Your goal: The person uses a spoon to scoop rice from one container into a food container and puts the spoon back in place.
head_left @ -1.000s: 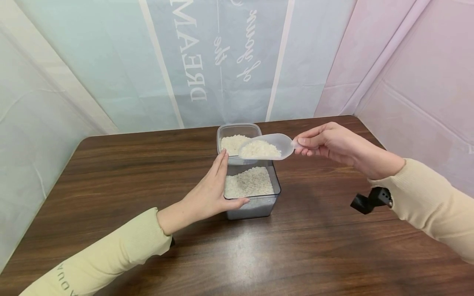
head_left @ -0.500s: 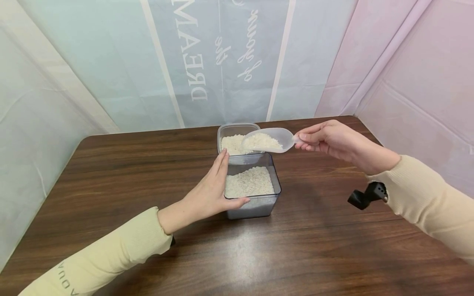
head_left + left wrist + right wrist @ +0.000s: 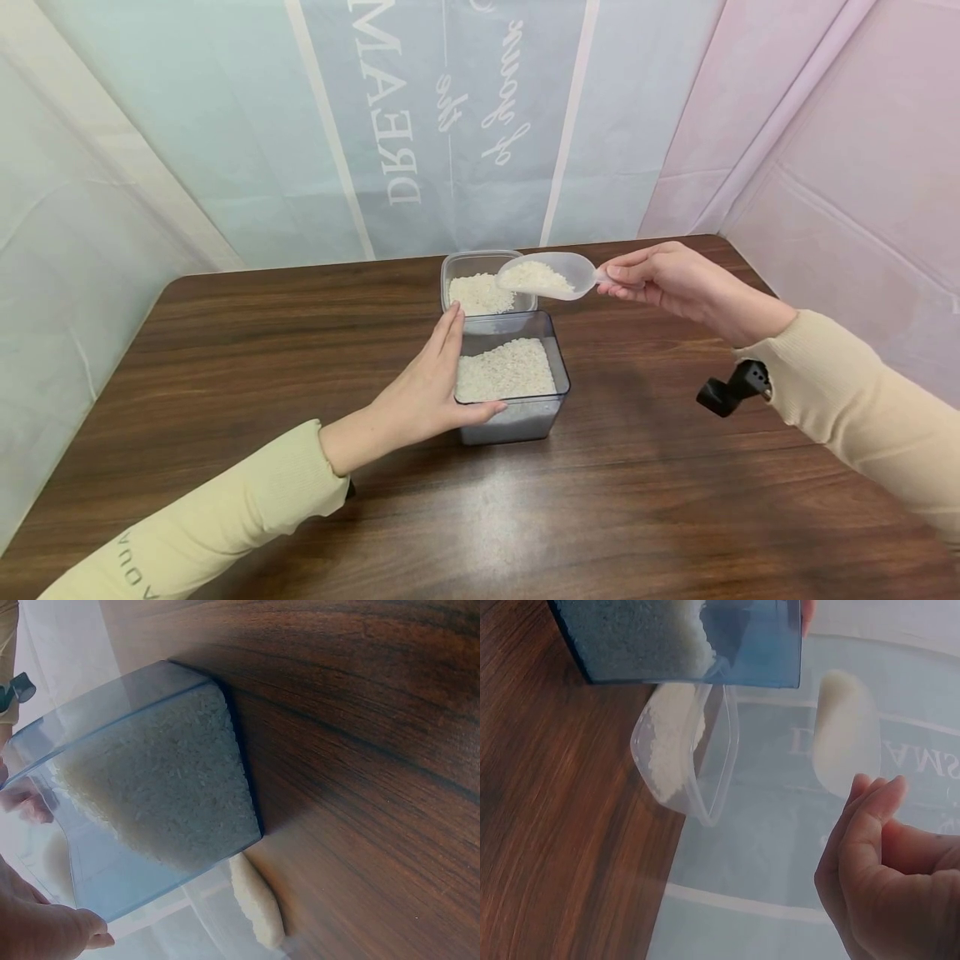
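Note:
My right hand point(image 3: 671, 283) pinches the handle of a translucent white scoop point(image 3: 581, 271), which carries white rice point(image 3: 534, 277). The scoop is raised, its tip over the right part of a clear plastic container point(image 3: 445, 279) holding rice point(image 3: 478, 293). In front of that container stands a smoky grey storage box point(image 3: 517, 423), partly filled with rice point(image 3: 510, 371). My left hand point(image 3: 420, 396) holds the box at its near left corner, thumb along the front rim and fingers along the left side. The left wrist view shows the thumb point(image 3: 56, 930) at the box's rim.
Both containers stand on a dark brown wooden table point(image 3: 262, 358), the clear one close to its far edge. Behind the table hangs a pale blue cloth point(image 3: 465, 183) with lettering. Pale cloth walls point(image 3: 862, 208) border both sides. A black wrist camera point(image 3: 731, 390) hangs under the right sleeve.
My right hand has raised the scoop and moved it slightly away from me, from above the storage box's far rim to the clear container. My left hand has stayed on the box.

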`<state>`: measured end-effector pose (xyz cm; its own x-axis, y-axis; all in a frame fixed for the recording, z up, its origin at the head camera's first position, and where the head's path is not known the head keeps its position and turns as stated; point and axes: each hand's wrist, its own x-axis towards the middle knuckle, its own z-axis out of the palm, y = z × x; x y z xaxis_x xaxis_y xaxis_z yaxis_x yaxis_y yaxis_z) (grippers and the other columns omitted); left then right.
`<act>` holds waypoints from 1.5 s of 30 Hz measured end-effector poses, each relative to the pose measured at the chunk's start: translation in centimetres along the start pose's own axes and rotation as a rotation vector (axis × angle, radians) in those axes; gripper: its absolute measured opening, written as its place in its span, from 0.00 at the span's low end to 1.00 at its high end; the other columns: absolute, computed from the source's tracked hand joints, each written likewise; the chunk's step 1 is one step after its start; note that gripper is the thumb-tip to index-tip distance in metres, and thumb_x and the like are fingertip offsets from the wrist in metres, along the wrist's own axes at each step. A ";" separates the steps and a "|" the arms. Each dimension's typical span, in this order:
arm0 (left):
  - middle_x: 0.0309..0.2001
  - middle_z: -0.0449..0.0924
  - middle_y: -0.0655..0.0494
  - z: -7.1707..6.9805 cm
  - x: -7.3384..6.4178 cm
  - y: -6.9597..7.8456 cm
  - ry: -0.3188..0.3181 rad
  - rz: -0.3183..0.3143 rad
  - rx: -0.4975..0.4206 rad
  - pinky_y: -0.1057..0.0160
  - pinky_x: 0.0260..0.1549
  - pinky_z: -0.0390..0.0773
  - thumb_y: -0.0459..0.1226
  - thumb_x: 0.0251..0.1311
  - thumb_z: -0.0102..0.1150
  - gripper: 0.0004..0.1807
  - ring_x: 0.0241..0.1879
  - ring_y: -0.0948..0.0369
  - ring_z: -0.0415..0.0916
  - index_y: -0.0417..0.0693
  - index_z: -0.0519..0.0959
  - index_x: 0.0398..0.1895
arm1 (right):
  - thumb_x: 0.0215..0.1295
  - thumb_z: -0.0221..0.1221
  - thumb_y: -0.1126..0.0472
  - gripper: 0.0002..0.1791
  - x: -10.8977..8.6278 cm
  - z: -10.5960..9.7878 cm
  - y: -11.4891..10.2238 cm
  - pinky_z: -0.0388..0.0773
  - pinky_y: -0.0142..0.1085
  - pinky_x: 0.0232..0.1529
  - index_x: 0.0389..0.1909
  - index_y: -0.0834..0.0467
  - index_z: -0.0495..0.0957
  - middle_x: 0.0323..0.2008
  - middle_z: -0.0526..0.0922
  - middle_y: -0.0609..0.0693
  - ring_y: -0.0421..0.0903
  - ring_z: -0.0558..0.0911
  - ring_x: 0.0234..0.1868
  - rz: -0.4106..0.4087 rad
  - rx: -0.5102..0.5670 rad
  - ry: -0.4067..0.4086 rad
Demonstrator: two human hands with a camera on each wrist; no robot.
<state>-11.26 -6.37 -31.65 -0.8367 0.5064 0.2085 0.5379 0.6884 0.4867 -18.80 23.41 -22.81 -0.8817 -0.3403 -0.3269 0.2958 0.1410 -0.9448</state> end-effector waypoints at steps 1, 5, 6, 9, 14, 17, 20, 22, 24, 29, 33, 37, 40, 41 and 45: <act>0.71 0.34 0.42 0.0 0.0 0.0 -0.001 -0.002 -0.002 0.58 0.63 0.54 0.61 0.46 0.59 0.61 0.69 0.56 0.37 0.33 0.39 0.69 | 0.63 0.51 0.70 0.09 0.1 -0.1 0.0 0.77 0.27 0.33 0.32 0.64 0.81 0.29 0.83 0.55 0.40 0.82 0.31 0.000 0.003 0.000; 0.71 0.34 0.43 0.0 -0.1 0.0 -0.001 -0.002 -0.005 0.58 0.63 0.53 0.61 0.46 0.59 0.61 0.70 0.57 0.36 0.33 0.38 0.69 | 0.63 0.51 0.71 0.09 0.5 -0.3 0.3 0.78 0.27 0.33 0.33 0.65 0.80 0.29 0.83 0.55 0.41 0.82 0.31 0.003 0.028 -0.008; 0.71 0.34 0.43 0.0 -0.1 0.0 -0.001 -0.002 -0.005 0.58 0.63 0.53 0.61 0.46 0.59 0.61 0.70 0.57 0.36 0.33 0.38 0.69 | 0.63 0.51 0.71 0.09 0.6 -0.4 0.4 0.78 0.27 0.34 0.33 0.65 0.80 0.29 0.83 0.55 0.41 0.82 0.31 0.005 0.034 -0.010; 0.71 0.33 0.42 0.1 -0.1 0.0 0.003 0.003 -0.003 0.57 0.63 0.53 0.61 0.46 0.59 0.61 0.70 0.56 0.36 0.33 0.38 0.69 | 0.64 0.50 0.71 0.09 1.0 -0.5 0.6 0.78 0.27 0.34 0.32 0.65 0.80 0.28 0.83 0.55 0.40 0.82 0.31 0.013 0.044 -0.005; 0.71 0.33 0.42 0.1 -0.1 -0.1 0.004 0.003 -0.003 0.57 0.63 0.53 0.61 0.46 0.59 0.61 0.70 0.57 0.36 0.32 0.38 0.69 | 0.65 0.49 0.72 0.09 1.4 -0.5 1.0 0.77 0.26 0.34 0.37 0.69 0.78 0.28 0.82 0.54 0.39 0.82 0.31 0.019 0.015 0.016; 0.71 0.33 0.43 0.1 -0.1 -0.1 0.001 0.000 -0.005 0.58 0.63 0.52 0.61 0.46 0.59 0.61 0.70 0.57 0.35 0.33 0.38 0.69 | 0.65 0.48 0.72 0.13 1.7 -0.5 1.2 0.77 0.27 0.34 0.46 0.76 0.71 0.28 0.83 0.53 0.39 0.82 0.31 0.022 -0.007 0.024; 0.71 0.33 0.43 0.1 -0.2 -0.1 -0.001 0.000 -0.006 0.57 0.63 0.52 0.61 0.46 0.58 0.61 0.70 0.57 0.35 0.33 0.38 0.69 | 0.65 0.47 0.72 0.18 1.9 -0.5 1.4 0.77 0.27 0.34 0.52 0.80 0.63 0.28 0.83 0.53 0.39 0.82 0.31 0.026 -0.030 0.030; 0.71 0.33 0.43 0.1 -0.2 -0.1 -0.001 0.001 -0.007 0.57 0.63 0.53 0.61 0.46 0.58 0.61 0.70 0.57 0.36 0.33 0.38 0.69 | 0.65 0.47 0.72 0.20 2.0 -0.5 1.5 0.78 0.27 0.35 0.54 0.81 0.61 0.28 0.83 0.54 0.39 0.82 0.31 0.032 -0.036 0.032; 0.71 0.33 0.43 0.1 -0.2 -0.1 -0.003 -0.001 -0.008 0.57 0.63 0.53 0.61 0.46 0.58 0.61 0.70 0.57 0.36 0.33 0.38 0.69 | 0.65 0.47 0.72 0.20 2.2 -0.5 1.6 0.78 0.27 0.35 0.55 0.81 0.60 0.28 0.83 0.54 0.39 0.82 0.31 0.040 -0.037 0.034; 0.71 0.33 0.43 0.1 -0.1 -0.1 -0.002 0.001 -0.004 0.58 0.63 0.53 0.61 0.46 0.59 0.61 0.70 0.57 0.36 0.33 0.38 0.69 | 0.65 0.47 0.72 0.20 2.5 -0.5 1.8 0.78 0.27 0.36 0.55 0.81 0.60 0.28 0.82 0.54 0.39 0.82 0.31 0.065 -0.018 0.039; 0.71 0.33 0.42 0.1 -0.1 -0.2 0.000 0.005 0.001 0.58 0.63 0.53 0.61 0.46 0.59 0.61 0.70 0.57 0.36 0.32 0.38 0.69 | 0.65 0.47 0.72 0.21 2.7 -0.6 2.0 0.77 0.27 0.37 0.56 0.81 0.59 0.28 0.82 0.54 0.39 0.82 0.31 0.071 -0.018 0.039; 0.71 0.34 0.41 0.1 -0.1 -0.1 0.002 0.009 0.001 0.58 0.63 0.53 0.61 0.46 0.59 0.61 0.70 0.56 0.36 0.32 0.39 0.69 | 0.65 0.48 0.72 0.21 2.8 -0.6 2.1 0.77 0.27 0.36 0.55 0.81 0.61 0.29 0.83 0.55 0.39 0.82 0.31 0.067 -0.021 0.036; 0.71 0.34 0.41 0.1 -0.1 -0.1 0.006 0.011 0.000 0.57 0.63 0.54 0.60 0.46 0.59 0.61 0.70 0.56 0.37 0.31 0.39 0.69 | 0.64 0.48 0.73 0.20 2.9 -0.6 2.1 0.77 0.27 0.38 0.54 0.81 0.62 0.29 0.82 0.55 0.39 0.82 0.32 0.069 -0.013 0.044; 0.71 0.34 0.41 0.1 0.0 -0.1 0.006 0.008 0.000 0.57 0.63 0.53 0.60 0.46 0.59 0.61 0.70 0.56 0.37 0.32 0.39 0.69 | 0.64 0.48 0.73 0.19 2.9 -0.6 2.2 0.77 0.28 0.38 0.54 0.80 0.63 0.30 0.82 0.55 0.40 0.82 0.32 0.071 -0.012 0.050; 0.71 0.34 0.42 0.1 0.0 -0.1 0.005 0.004 0.000 0.57 0.63 0.53 0.61 0.46 0.59 0.61 0.70 0.56 0.37 0.32 0.39 0.69 | 0.64 0.48 0.74 0.21 3.0 -0.5 2.3 0.77 0.28 0.40 0.56 0.81 0.61 0.30 0.82 0.54 0.39 0.82 0.32 0.076 -0.025 0.063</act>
<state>-11.31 -6.36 -31.80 -0.8349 0.5068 0.2145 0.5414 0.6863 0.4857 -21.02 23.19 -25.93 -0.8786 -0.2693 -0.3943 0.3537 0.1877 -0.9163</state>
